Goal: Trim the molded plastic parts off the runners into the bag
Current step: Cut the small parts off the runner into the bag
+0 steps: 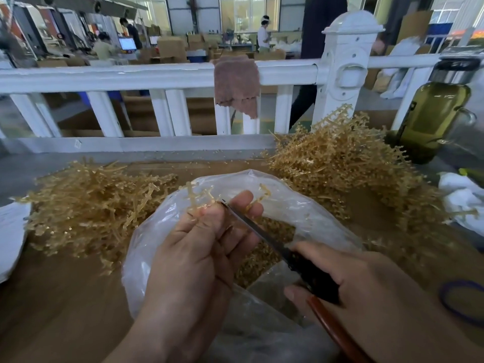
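A tan runner (195, 195) is pinched in the grip of the left hand (199, 247) above the open mouth of the clear bag (301, 208). The scissors (262, 231) are clamped in the grip of the right hand (366, 292), and their tip is set against the runner, the blades seemingly closed. Trimmed parts (254, 265) are seen inside the bag. On the table (65, 297), a left pile (91, 200) and a right pile (340, 163) are heaped beside it.

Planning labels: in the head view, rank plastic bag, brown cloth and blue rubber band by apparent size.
1. plastic bag
2. brown cloth
3. blue rubber band
The cloth hangs farther off, so true sizes are unsure.
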Demonstrator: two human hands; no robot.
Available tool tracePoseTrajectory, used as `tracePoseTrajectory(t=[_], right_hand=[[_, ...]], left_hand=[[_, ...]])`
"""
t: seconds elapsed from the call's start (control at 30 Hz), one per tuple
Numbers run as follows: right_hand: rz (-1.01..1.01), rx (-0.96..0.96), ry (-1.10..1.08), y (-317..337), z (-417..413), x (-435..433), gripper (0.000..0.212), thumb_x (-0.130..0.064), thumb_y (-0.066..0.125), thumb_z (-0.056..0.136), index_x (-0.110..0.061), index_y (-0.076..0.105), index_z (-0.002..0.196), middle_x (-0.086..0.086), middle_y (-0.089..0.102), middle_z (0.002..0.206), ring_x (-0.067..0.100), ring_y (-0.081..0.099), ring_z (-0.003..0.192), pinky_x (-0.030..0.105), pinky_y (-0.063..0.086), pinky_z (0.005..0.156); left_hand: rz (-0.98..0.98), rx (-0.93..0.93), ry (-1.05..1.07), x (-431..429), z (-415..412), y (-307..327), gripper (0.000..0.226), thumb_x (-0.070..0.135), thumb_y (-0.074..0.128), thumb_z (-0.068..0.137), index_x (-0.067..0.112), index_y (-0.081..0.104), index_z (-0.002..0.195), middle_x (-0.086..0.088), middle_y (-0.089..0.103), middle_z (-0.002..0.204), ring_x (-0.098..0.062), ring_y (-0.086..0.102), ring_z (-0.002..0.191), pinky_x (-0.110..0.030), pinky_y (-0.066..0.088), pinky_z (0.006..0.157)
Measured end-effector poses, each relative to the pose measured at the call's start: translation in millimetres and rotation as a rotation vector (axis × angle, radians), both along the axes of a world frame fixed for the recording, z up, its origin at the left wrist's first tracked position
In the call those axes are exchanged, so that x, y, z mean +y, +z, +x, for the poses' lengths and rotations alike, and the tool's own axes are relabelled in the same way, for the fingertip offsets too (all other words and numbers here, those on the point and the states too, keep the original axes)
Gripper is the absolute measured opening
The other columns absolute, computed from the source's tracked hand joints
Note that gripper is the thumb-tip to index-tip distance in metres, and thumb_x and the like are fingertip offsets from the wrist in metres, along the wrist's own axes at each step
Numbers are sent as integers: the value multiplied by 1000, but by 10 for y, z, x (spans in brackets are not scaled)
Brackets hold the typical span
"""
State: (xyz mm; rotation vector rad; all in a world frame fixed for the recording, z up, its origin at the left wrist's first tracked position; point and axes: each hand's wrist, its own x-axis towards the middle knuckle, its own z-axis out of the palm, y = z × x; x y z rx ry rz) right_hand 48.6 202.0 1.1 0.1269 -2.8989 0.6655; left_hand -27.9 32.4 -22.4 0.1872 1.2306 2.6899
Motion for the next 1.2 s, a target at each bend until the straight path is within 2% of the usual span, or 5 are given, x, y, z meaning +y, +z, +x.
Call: tracePoseTrajectory(t=[0.2,0.63,0.9,1.03,1.2], right_hand=[[-22,20,3,-27,18,6,62,-75,38,65,-48,49,120,-30,66,87,-10,58,90,16,48,75],[-31,70,-12,-12,58,-18,46,-63,48,71,-32,72,96,-19,67,69,0,62,69,19,47,60],[-43,0,31,0,41,-9,53,-65,44,72,-32,70,105,-20,69,78,-2,64,74,20,49,65],[-8,21,38,-7,42,11,40,-61,48,77,-33,69,96,-21,65,71,0,61,67,15,45,59],[-12,43,39,-29,40,15,45,-66,39,73,-32,66,87,-23,56,62,-1,58,62,12,40,55]], left_hand=[[-14,40,44,16,23,-14,35,25,54,89,1,57,113,-15,74,118,-31,72,109,-38,61,81],[-44,67,70,36,41,-32,24,27,53,89,9,55,104,-13,75,116,-29,73,106,-33,61,76],[-37,46,54,31,50,-29,22,26,53,89,9,57,103,-15,75,115,-29,73,106,-33,61,78],[-49,47,49,43,45,-26,28,26,53,89,5,59,107,-15,75,115,-29,73,106,-38,62,82],[-27,23,39,42,40,-20,26,27,53,87,7,59,104,-15,75,114,-29,73,106,-34,62,76]])
